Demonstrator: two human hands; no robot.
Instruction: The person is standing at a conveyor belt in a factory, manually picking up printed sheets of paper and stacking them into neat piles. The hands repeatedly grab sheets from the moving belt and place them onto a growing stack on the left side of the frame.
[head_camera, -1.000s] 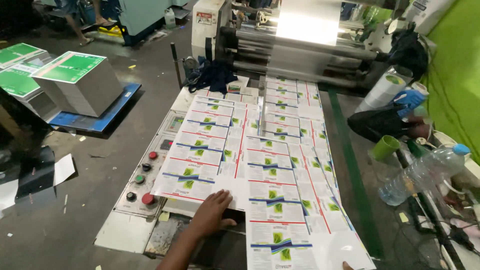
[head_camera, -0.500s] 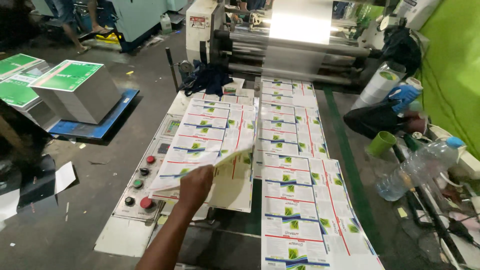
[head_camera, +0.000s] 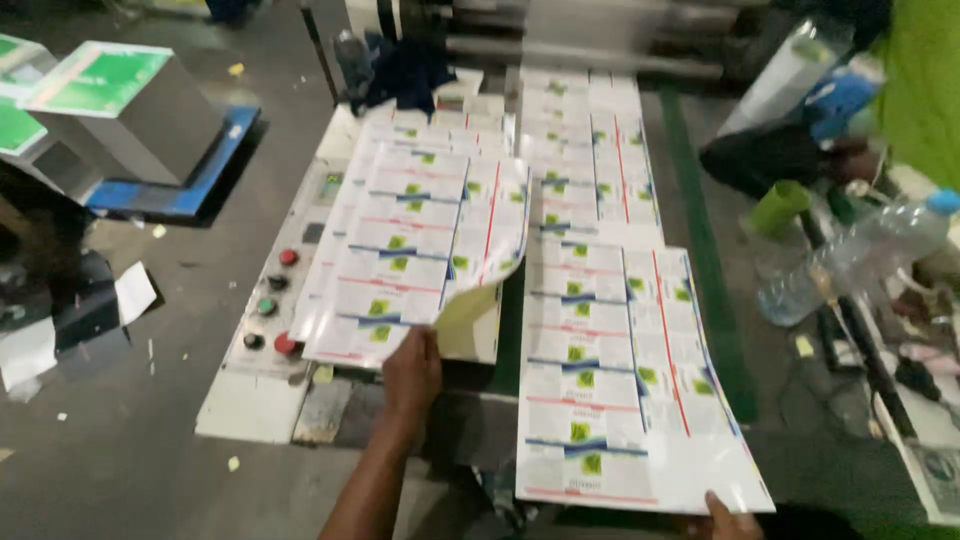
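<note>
L hand (head_camera: 412, 372) pinches lower edge of left sheet (head_camera: 420, 250), its corner curled up, plain back showing. R hand (head_camera: 728, 520) barely in frame, fingers on bottom edge of right sheet (head_camera: 620, 370); grip can't tell. Risk: curl may crease or sheet slip, thin pinch only. Both sheets white, glossy, rows of labels w/ green squares, red & blue lines. Green-topped stacks (head_camera: 100, 85) far left; buttons (head_camera: 272, 300) beside sheet.

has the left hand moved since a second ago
Yes. The left hand, gripping the printed sheet, has shifted left toward the control panel, lifting that sheet away from the lower sheet on the right.
</note>
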